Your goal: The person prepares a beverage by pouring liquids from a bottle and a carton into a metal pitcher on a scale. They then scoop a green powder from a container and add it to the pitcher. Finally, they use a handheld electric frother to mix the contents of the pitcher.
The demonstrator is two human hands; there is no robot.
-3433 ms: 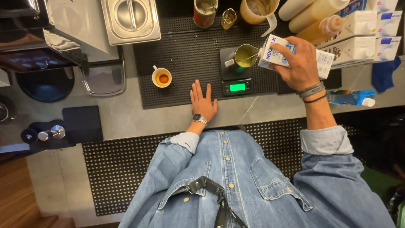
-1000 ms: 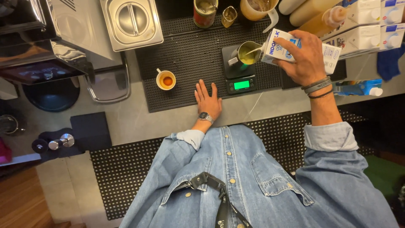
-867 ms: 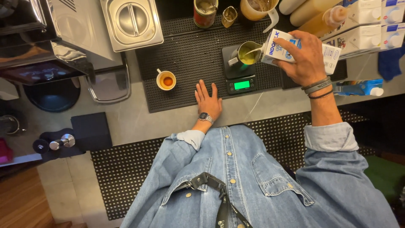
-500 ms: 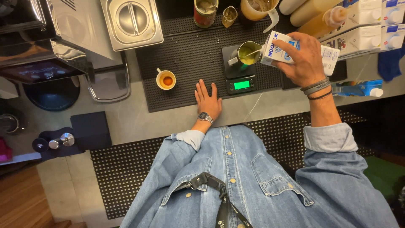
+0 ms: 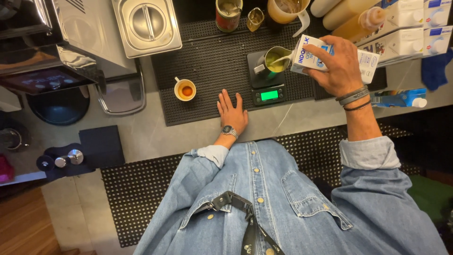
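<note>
My right hand (image 5: 337,66) grips a white and blue milk carton (image 5: 368,60), tilted to the left. A thin stream of milk runs from it into a small metal pitcher (image 5: 273,61). The pitcher stands on a black scale (image 5: 266,87) with a lit green display. My left hand (image 5: 232,112) lies flat on the black rubber mat (image 5: 207,61), fingers spread, just left of the scale. It holds nothing. A small white cup (image 5: 185,89) of brown coffee sits on the mat to the left of that hand.
A steel lidded container (image 5: 146,26) and an espresso machine (image 5: 47,52) stand at the left. A tin, a small glass and a tan jug line the back. Several cartons (image 5: 410,28) and bottles lie at the right. A tamper (image 5: 71,158) rests on a dark pad.
The carton has stayed tilted over the pitcher and milk keeps running in. My left hand has not moved from the mat. The view shifted slightly.
</note>
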